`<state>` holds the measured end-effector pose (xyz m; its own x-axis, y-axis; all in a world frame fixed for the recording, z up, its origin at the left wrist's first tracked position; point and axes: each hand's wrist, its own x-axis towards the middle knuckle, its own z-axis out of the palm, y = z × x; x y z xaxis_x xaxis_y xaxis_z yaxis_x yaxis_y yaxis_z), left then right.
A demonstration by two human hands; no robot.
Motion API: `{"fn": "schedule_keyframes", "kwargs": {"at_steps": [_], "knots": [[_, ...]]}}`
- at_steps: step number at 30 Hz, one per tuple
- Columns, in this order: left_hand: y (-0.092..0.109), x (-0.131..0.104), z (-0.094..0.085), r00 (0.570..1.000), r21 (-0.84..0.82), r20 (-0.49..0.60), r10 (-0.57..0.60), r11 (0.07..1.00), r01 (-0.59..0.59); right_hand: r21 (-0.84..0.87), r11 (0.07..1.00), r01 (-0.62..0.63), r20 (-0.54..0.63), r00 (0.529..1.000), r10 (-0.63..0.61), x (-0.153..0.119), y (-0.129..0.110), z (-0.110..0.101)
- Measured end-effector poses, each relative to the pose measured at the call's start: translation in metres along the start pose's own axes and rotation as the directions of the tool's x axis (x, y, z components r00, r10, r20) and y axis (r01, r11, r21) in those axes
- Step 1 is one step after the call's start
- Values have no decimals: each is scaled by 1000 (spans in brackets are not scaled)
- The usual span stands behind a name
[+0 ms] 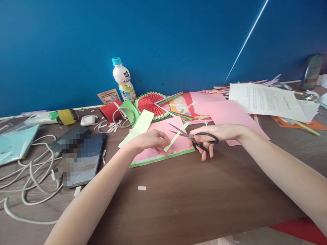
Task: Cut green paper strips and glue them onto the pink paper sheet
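My left hand (156,140) pinches the lower end of a narrow pale-green paper strip (176,137), which slants up to the right. In my right hand (205,140) is a pair of black-handled scissors (186,134), fingers through the loops. Their blades are parted and point left, close to the strip; whether they touch it I cannot tell. Beneath both lies a pink sheet (143,154) with a green band along its front edge. Another pale-green paper piece (139,127) rests just behind my left wrist.
A red-and-green pleated paper fan (151,105) and a bottle (123,79) stand by the blue wall. Pink sheets (233,114) and a printed page (267,101) lie to the right. On the left are a tablet-like device (93,157), white cables (32,170) and paper scraps (114,126).
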<state>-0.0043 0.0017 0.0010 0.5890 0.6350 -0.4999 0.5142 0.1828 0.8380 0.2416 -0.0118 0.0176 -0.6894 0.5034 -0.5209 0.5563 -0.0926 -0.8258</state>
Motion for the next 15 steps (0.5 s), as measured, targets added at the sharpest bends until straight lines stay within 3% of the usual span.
{"fn": "schedule_keyframes", "kwargs": {"at_steps": [15], "knots": [[5,-3,4,1000,-8,30,-3,1000,3,7,1000,26,-23,999,-26,2,2,3]]}}
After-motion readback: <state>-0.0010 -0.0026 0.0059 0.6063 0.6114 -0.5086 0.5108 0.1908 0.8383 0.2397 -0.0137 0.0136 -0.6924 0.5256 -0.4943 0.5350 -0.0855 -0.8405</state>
